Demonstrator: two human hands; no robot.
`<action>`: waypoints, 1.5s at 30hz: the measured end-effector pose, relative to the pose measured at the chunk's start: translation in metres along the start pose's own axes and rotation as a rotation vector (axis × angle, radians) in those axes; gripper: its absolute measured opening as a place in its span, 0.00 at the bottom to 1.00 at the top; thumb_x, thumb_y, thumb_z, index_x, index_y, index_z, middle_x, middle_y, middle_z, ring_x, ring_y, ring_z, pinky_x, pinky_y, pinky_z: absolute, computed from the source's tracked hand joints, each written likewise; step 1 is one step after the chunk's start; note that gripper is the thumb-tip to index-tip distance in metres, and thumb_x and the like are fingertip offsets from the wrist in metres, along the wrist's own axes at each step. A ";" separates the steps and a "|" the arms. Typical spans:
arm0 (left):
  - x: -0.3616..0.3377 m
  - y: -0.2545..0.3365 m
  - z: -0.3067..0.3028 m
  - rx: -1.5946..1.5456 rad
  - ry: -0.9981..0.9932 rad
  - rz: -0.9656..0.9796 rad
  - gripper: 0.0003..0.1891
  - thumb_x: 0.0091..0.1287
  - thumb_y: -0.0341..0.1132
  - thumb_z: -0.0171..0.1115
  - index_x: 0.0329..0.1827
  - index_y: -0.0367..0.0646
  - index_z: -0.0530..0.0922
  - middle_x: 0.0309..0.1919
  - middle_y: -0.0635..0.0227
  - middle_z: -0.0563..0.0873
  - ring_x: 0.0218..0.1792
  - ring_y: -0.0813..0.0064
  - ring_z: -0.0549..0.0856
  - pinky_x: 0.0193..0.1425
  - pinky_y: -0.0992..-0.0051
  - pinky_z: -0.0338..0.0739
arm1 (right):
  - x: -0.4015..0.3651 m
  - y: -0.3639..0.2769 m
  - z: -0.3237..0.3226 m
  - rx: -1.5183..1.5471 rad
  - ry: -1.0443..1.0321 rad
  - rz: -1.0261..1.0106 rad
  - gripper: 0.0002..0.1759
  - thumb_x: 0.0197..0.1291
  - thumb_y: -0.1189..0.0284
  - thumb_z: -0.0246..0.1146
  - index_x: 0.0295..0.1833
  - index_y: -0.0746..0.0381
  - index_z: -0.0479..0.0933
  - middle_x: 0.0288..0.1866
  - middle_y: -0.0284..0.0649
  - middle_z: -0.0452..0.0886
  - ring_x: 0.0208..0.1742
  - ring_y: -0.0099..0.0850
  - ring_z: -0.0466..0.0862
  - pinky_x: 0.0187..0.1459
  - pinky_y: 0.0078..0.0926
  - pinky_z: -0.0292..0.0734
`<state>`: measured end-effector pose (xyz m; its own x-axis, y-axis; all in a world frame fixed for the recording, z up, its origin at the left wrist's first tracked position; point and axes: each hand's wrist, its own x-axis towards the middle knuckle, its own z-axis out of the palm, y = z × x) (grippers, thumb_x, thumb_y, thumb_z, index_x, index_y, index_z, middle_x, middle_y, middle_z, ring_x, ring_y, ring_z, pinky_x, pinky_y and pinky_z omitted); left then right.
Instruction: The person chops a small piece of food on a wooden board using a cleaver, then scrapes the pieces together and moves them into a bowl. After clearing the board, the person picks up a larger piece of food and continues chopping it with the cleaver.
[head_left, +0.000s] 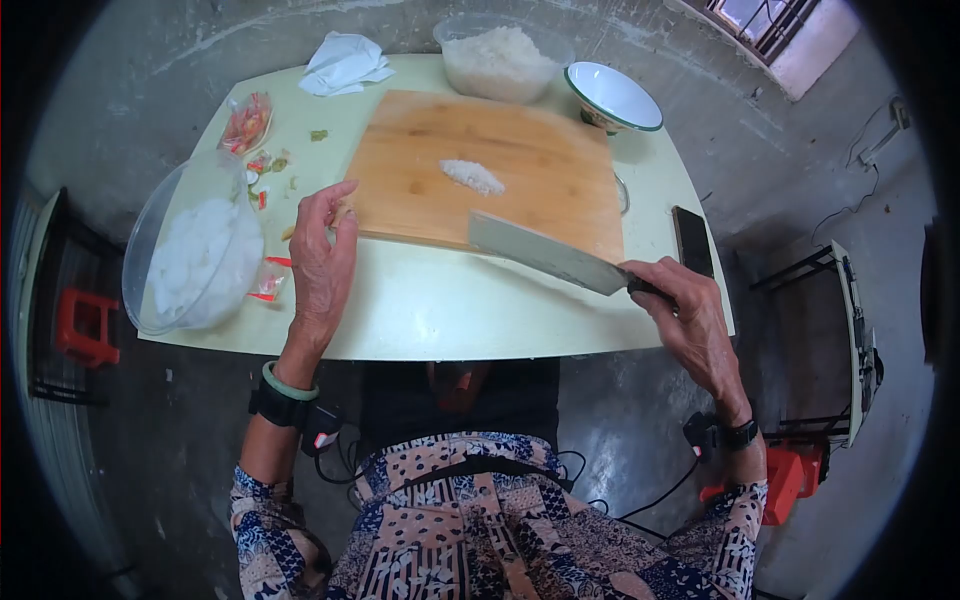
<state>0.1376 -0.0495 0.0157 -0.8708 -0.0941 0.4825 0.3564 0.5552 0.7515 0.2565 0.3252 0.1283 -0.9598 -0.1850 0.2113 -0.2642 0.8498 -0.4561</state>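
Knife (545, 253), one, in the right hand (690, 315); the fingers are curled tightly round its dark handle. The blade extends leftward from them to the near edge of the cutting board (540, 150); whether it touches the board cannot be told. Left hand (325, 250): thumb and fingers stand narrowly apart at the board's near left corner; whether they grip it cannot be told.

Just left of the left fingers lie one red-and-clear wrapper (270, 279) and one clear tub (140, 245) of white food (205, 250), its pieces too massed to count. Just beyond the right fingers lies one dark phone (692, 241). Between the two hands and farther off, one small white heap (472, 177) sits on the board. Beyond the left fingers, to their left, is one red-and-clear bag (247, 122).

Farthest from the fingers are three things: one white cloth (345, 63) beyond the left hand, one clear box (460, 75) of white crumbs (500, 50) beyond the heap, and one green-rimmed bowl (618, 95) beyond the right hand. One pale table (460, 310) lies beneath.
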 end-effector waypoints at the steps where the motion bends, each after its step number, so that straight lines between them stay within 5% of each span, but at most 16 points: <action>1: 0.000 0.000 0.000 -0.019 -0.010 0.009 0.17 0.76 0.27 0.58 0.66 0.41 0.82 0.56 0.60 0.84 0.56 0.66 0.84 0.65 0.67 0.78 | 0.004 -0.001 0.002 0.063 0.014 -0.007 0.17 0.67 0.81 0.66 0.61 0.63 0.84 0.44 0.47 0.87 0.42 0.44 0.88 0.47 0.36 0.82; 6: -0.002 0.003 -0.002 -0.017 0.001 0.106 0.14 0.77 0.27 0.59 0.63 0.39 0.82 0.56 0.61 0.85 0.56 0.69 0.84 0.64 0.69 0.78 | 0.017 -0.002 0.000 0.073 0.123 0.086 0.19 0.68 0.84 0.61 0.64 0.68 0.80 0.49 0.54 0.87 0.48 0.51 0.87 0.54 0.38 0.81; 14: 0.007 0.024 0.006 0.089 -0.159 0.242 0.11 0.72 0.26 0.63 0.56 0.37 0.84 0.51 0.54 0.85 0.55 0.51 0.83 0.65 0.59 0.75 | 0.019 0.019 0.014 0.018 0.113 0.061 0.25 0.69 0.83 0.58 0.71 0.66 0.76 0.52 0.61 0.86 0.51 0.55 0.87 0.57 0.42 0.79; 19: 0.034 0.010 0.035 0.205 -0.173 0.294 0.13 0.71 0.26 0.64 0.57 0.36 0.83 0.51 0.52 0.85 0.57 0.49 0.82 0.68 0.57 0.74 | 0.020 -0.001 0.006 0.110 -0.191 0.236 0.29 0.72 0.79 0.56 0.78 0.65 0.69 0.40 0.65 0.84 0.38 0.54 0.84 0.50 0.44 0.79; 23: 0.058 -0.015 0.070 0.278 -0.203 0.357 0.15 0.71 0.25 0.62 0.59 0.35 0.82 0.53 0.50 0.85 0.59 0.49 0.82 0.69 0.55 0.74 | 0.026 -0.026 0.006 0.219 -0.185 0.354 0.30 0.73 0.76 0.57 0.79 0.67 0.68 0.31 0.60 0.79 0.30 0.47 0.80 0.42 0.43 0.77; 28: 0.053 0.005 0.082 0.094 -0.277 0.433 0.16 0.71 0.26 0.62 0.61 0.36 0.82 0.55 0.49 0.85 0.59 0.47 0.82 0.70 0.54 0.72 | 0.024 -0.023 0.023 0.254 -0.098 0.223 0.30 0.73 0.76 0.56 0.79 0.67 0.68 0.28 0.54 0.76 0.28 0.40 0.77 0.39 0.40 0.76; 31: 0.055 0.021 0.073 -0.012 -0.384 0.271 0.19 0.70 0.27 0.64 0.64 0.39 0.80 0.54 0.51 0.84 0.59 0.47 0.81 0.69 0.53 0.73 | 0.029 -0.024 0.032 0.291 -0.115 0.217 0.30 0.72 0.77 0.56 0.79 0.68 0.67 0.29 0.55 0.75 0.30 0.41 0.77 0.40 0.40 0.76; 36: 0.068 0.018 0.071 0.103 -0.370 0.583 0.24 0.67 0.28 0.67 0.68 0.43 0.78 0.54 0.55 0.81 0.60 0.50 0.78 0.66 0.55 0.75 | 0.037 -0.032 0.044 0.267 -0.023 0.127 0.32 0.71 0.80 0.55 0.81 0.68 0.65 0.35 0.62 0.80 0.33 0.50 0.81 0.46 0.41 0.78; 40: 0.078 0.014 0.083 0.088 -0.383 0.497 0.22 0.69 0.31 0.67 0.67 0.44 0.80 0.55 0.54 0.82 0.59 0.52 0.80 0.65 0.56 0.76 | 0.046 -0.041 0.041 0.236 -0.101 0.181 0.34 0.70 0.81 0.54 0.81 0.69 0.64 0.39 0.65 0.82 0.37 0.55 0.83 0.49 0.42 0.79; 43: 0.087 0.021 0.093 -0.023 -0.249 0.360 0.17 0.73 0.31 0.64 0.64 0.44 0.83 0.50 0.57 0.87 0.51 0.59 0.85 0.59 0.60 0.80 | 0.052 -0.045 0.050 0.272 0.044 0.103 0.34 0.69 0.82 0.54 0.81 0.69 0.64 0.40 0.65 0.83 0.38 0.55 0.84 0.50 0.45 0.79; 45: 0.091 0.023 0.096 -0.255 -0.227 -0.066 0.15 0.76 0.32 0.61 0.63 0.45 0.86 0.41 0.62 0.89 0.42 0.70 0.87 0.51 0.68 0.82 | 0.060 -0.048 0.054 0.224 -0.066 0.167 0.34 0.69 0.82 0.54 0.81 0.71 0.63 0.39 0.64 0.83 0.39 0.57 0.84 0.51 0.47 0.79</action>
<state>0.0345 0.0340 0.0342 -0.9377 0.0796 0.3382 0.3450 0.3272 0.8797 0.2065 0.2469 0.1162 -0.9939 -0.0897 0.0636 -0.1092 0.7420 -0.6614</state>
